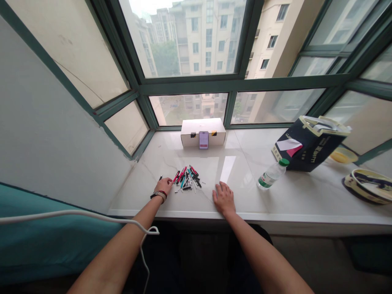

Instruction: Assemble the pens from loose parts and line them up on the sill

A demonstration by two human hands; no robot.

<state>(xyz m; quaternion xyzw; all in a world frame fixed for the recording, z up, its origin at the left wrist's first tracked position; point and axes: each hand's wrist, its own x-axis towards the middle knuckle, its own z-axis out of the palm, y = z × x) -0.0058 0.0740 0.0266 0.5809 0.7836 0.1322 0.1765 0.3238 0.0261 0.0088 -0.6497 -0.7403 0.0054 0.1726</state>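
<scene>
- The pens [187,178] lie in a loose heap on the table [196,205], between our two hands and nearer the left — probably heaped there so that both can reach.
- Our left hand [164,186] is at the heap's left edge, fingertips next to a red pen. A dark pen [161,177] shows just beyond the knuckles; we cannot tell whether the grip is clenched on anything.
- Our right hand [224,198] is released, palm down with fingers spread on the table, seemingly just for support.
- The phone [203,140] stands against the box [203,124] behind the pens, which likely props it up facing us.
- The bottle [272,175] stands right of our right hand, green cap on, with the bag [320,147] close behind it; together they crowd that side.
- Farther right we see a yellow dish [344,155] partly hidden by the bag, and a round case [355,192].
- The cable [92,213] crosses before our left forearm — it covers part of it, but not the pens.
</scene>
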